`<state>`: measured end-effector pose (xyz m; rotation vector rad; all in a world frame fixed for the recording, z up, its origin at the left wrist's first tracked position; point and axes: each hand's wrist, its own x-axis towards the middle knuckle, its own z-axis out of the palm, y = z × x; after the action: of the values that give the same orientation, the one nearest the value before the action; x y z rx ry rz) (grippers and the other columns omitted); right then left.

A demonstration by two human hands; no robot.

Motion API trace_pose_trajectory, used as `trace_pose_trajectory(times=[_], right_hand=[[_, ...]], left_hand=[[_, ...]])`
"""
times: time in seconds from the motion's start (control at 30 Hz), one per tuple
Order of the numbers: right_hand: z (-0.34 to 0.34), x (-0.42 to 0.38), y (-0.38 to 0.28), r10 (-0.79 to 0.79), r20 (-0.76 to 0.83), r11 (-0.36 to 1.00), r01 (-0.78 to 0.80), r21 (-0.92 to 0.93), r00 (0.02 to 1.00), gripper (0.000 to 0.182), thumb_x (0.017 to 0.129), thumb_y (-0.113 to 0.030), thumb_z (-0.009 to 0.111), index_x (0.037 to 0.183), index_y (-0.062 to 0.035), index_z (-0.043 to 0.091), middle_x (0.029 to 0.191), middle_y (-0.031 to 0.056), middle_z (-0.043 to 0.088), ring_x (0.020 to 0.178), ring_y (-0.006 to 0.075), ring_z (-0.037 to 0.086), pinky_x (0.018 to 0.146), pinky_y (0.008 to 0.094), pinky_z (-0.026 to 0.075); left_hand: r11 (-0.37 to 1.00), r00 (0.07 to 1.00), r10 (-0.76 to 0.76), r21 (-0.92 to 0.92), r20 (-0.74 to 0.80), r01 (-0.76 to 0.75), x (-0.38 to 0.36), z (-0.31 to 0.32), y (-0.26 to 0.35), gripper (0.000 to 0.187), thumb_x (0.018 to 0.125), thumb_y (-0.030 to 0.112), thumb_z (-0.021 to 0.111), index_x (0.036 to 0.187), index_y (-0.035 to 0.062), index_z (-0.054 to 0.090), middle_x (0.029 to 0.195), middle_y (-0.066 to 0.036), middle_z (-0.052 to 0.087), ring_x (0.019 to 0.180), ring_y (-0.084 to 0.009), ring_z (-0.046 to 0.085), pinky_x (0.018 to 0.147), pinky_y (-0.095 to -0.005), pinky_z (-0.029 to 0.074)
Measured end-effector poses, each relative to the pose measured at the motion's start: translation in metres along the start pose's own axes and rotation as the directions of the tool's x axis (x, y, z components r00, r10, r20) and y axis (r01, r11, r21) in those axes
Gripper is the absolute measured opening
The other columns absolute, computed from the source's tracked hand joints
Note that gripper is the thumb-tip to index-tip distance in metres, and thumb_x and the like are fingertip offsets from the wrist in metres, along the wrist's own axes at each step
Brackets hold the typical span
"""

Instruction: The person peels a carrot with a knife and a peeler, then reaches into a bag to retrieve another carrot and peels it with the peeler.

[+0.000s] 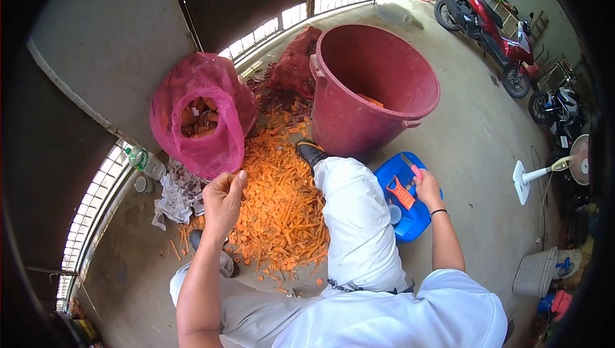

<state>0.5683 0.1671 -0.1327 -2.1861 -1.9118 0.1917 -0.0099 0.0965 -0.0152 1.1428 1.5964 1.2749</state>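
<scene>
My left hand (223, 202) is raised over the left side of the peelings, its fingers curled in and thumb pressed against them. Whether anything small is pinched there is hidden. In my right hand (427, 190) is a knife (416, 171) with a pink handle, held over a blue basin (419, 223). An orange peeler (401, 194) lies in the basin, close to a translucent cup (394, 214). Between my legs spreads a heap of carrot peelings and cut ends (275, 213). A pink mesh sack (221, 101) stands beyond my left hand, with carrots (200, 117) showing inside its mouth.
A large red bin (359, 124) with some orange pieces inside stands ahead. Behind it slumps a red mesh sack (295, 63). A plastic bottle (146, 163) and crumpled paper (177, 195) are at left. At right are a motorbike (490, 24), a fan (544, 168) and a basket (535, 272).
</scene>
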Motion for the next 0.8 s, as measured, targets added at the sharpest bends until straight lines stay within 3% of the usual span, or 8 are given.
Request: trace_pose_trajectory(times=[0.17, 0.23, 0.3, 0.4, 0.57, 0.63, 0.67, 0.8], right_hand=[[-0.015, -0.025, -0.024, -0.202, -0.150, 0.964, 0.170, -0.203, 0.968, 0.039, 0.091, -0.028, 0.073, 0.120, -0.0019, 0.068, 0.113, 0.0213, 0.071, 0.106, 0.0433, 0.066, 0.094, 0.0494, 0.051], [-0.029, -0.033, -0.046, -0.223, 0.087, 0.975, 0.224, 0.001, 0.971, 0.046, 0.086, -0.027, 0.079, 0.122, 0.0001, 0.069, 0.114, 0.0198, 0.072, 0.108, 0.0414, 0.065, 0.096, 0.0470, 0.050], [-0.029, -0.046, -0.060, -0.251, 0.184, 0.968, 0.242, 0.071, 0.950, 0.047, 0.078, -0.022, 0.084, 0.116, 0.0016, 0.071, 0.112, 0.0197, 0.072, 0.107, 0.0411, 0.063, 0.096, 0.0499, 0.048], [-0.013, -0.048, -0.057, -0.241, 0.190, 0.970, 0.236, 0.051, 0.952, 0.051, 0.074, -0.018, 0.086, 0.118, 0.0024, 0.070, 0.113, 0.0194, 0.072, 0.109, 0.0407, 0.064, 0.099, 0.0488, 0.049], [-0.015, -0.033, -0.071, -0.327, 0.090, 0.943, 0.319, 0.092, 0.941, 0.045, 0.079, -0.009, 0.078, 0.120, 0.0033, 0.068, 0.112, 0.0181, 0.072, 0.103, 0.0349, 0.067, 0.094, 0.0442, 0.053], [-0.020, -0.019, -0.096, -0.127, 0.086, 0.738, 0.036, 0.674, 0.988, 0.043, 0.086, -0.007, 0.072, 0.126, 0.0032, 0.064, 0.104, 0.0120, 0.070, 0.088, 0.0205, 0.068, 0.080, 0.0332, 0.056], [-0.032, -0.012, -0.112, -0.206, 0.030, 0.599, 0.102, 0.794, 0.978, 0.040, 0.094, -0.011, 0.067, 0.131, 0.0032, 0.059, 0.098, 0.0050, 0.065, 0.079, 0.0098, 0.062, 0.072, 0.0242, 0.052], [-0.099, 0.006, -0.233, -0.380, 0.009, 0.388, 0.150, 0.909, 0.925, 0.036, 0.101, -0.014, 0.064, 0.132, 0.0034, 0.057, 0.094, 0.0030, 0.062, 0.074, 0.0079, 0.058, 0.069, 0.0226, 0.049]], left_hand=[[0.999, 1.000, -0.026, 0.023, -0.010, 0.026, 0.004, -0.002, -0.001, 0.032, 0.102, 0.028, 0.072, 0.095, -0.0029, 0.069, 0.070, 0.001, 0.063, 0.062, -0.0058, 0.053, 0.056, -0.0257, 0.044], [0.987, 0.999, 0.013, 0.163, -0.044, -0.005, 0.007, -0.009, 0.007, 0.028, 0.101, 0.026, 0.072, 0.101, -0.0022, 0.070, 0.074, -0.002, 0.066, 0.065, -0.0048, 0.053, 0.058, -0.0253, 0.046], [0.969, 0.997, 0.029, 0.245, -0.078, -0.008, 0.016, -0.023, -0.003, 0.028, 0.099, 0.026, 0.073, 0.105, -0.0015, 0.071, 0.080, -0.010, 0.072, 0.067, -0.0149, 0.064, 0.063, -0.0336, 0.053], [0.703, 0.989, 0.145, 0.699, 0.041, -0.132, 0.026, -0.041, -0.008, 0.034, 0.093, 0.030, 0.070, 0.107, -0.0011, 0.072, 0.092, -0.025, 0.073, 0.091, -0.0447, 0.070, 0.081, -0.0518, 0.055], [0.613, 0.997, -0.019, 0.788, 0.081, -0.053, 0.052, -0.066, -0.062, 0.039, 0.091, 0.032, 0.072, 0.112, -0.0003, 0.072, 0.093, -0.023, 0.075, 0.093, -0.0400, 0.073, 0.083, -0.0481, 0.056], [0.667, 0.985, -0.093, 0.744, 0.142, -0.044, 0.067, -0.078, -0.087, 0.037, 0.090, 0.032, 0.073, 0.108, -0.0003, 0.074, 0.093, -0.024, 0.075, 0.093, -0.0404, 0.072, 0.084, -0.0484, 0.056], [0.668, 0.985, -0.095, 0.743, 0.140, -0.041, 0.076, -0.085, -0.101, 0.037, 0.090, 0.032, 0.073, 0.108, -0.0003, 0.074, 0.093, -0.024, 0.075, 0.093, -0.0404, 0.072, 0.084, -0.0484, 0.056], [0.585, 0.984, -0.106, 0.809, 0.142, -0.054, 0.118, -0.107, -0.143, 0.031, 0.087, 0.028, 0.072, 0.101, -0.0003, 0.075, 0.095, -0.025, 0.074, 0.094, -0.0426, 0.072, 0.087, -0.0498, 0.056]])
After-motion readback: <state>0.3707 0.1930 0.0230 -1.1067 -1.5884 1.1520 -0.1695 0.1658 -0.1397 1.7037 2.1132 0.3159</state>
